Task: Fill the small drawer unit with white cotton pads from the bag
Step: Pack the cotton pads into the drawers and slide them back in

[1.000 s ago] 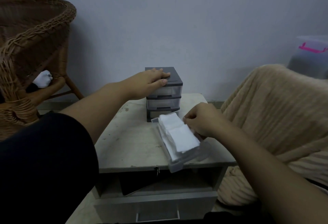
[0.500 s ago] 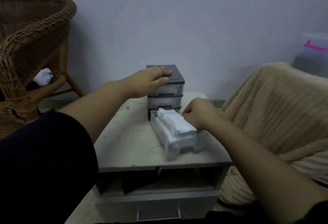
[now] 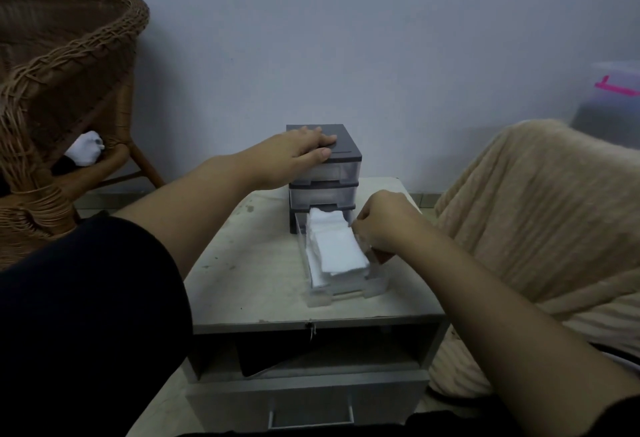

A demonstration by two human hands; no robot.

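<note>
A small grey drawer unit (image 3: 344, 173) with three clear drawers stands at the back of the bedside table (image 3: 249, 280). My left hand (image 3: 294, 156) lies flat on its lid, thumb on the front edge, holding it down. The bottom clear drawer (image 3: 346, 292) sticks far out toward me, its back end in the lowest slot. A stack of white cotton pads (image 3: 337, 246) fills it and rises above its rim. My right hand (image 3: 384, 225) grips the drawer's right wall. No bag is in view.
A wicker chair (image 3: 62, 90) stands at the left with a white cloth item (image 3: 85, 152) in it. A beige ribbed blanket (image 3: 536, 214) lies close on the right, a translucent storage box (image 3: 613, 100) behind it. The table has an open shelf and a lower drawer (image 3: 311, 405).
The clear drawer with the pads went from lying askew near the table's front edge to straight, with its back end slid into the unit's bottom slot. My left hand stayed on the lid.
</note>
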